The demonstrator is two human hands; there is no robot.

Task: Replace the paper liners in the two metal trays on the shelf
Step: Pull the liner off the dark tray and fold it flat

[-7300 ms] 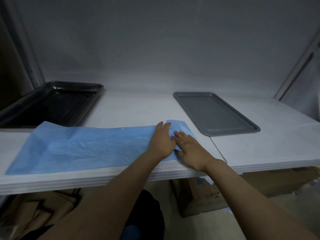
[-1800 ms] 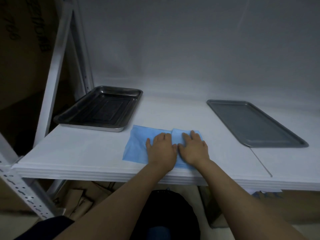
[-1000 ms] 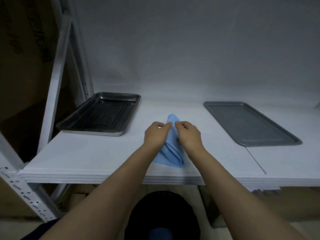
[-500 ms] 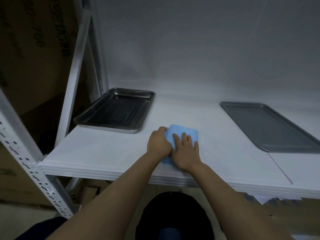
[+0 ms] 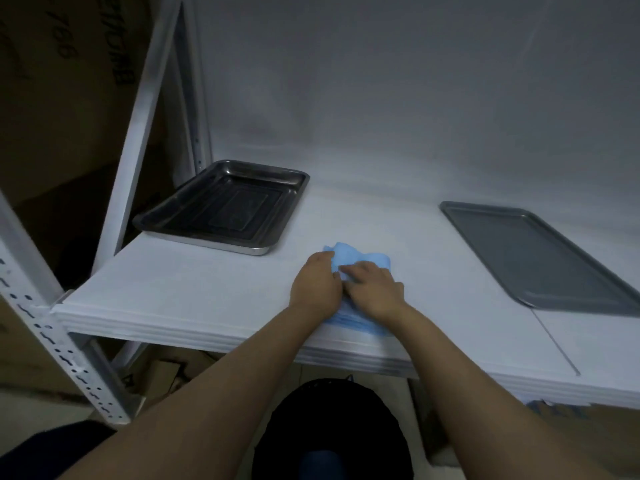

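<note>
left hand (image 5: 317, 287) — curled on folded blue liner (image 5: 362, 259) | right hand (image 5: 375, 289) — pinching it | steel tray (image 5: 225, 209) left, grey tray (image 5: 540, 258) right

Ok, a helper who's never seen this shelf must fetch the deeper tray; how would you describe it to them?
On the white shelf, look to the left end, beside the metal upright. The deep tray sits there. Unlike the flat matte grey tray at the right, it is shiny and high-walled.

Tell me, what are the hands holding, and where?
The left hand and right hand both grip the folded blue paper around its middle; its far edge pokes out.
</note>
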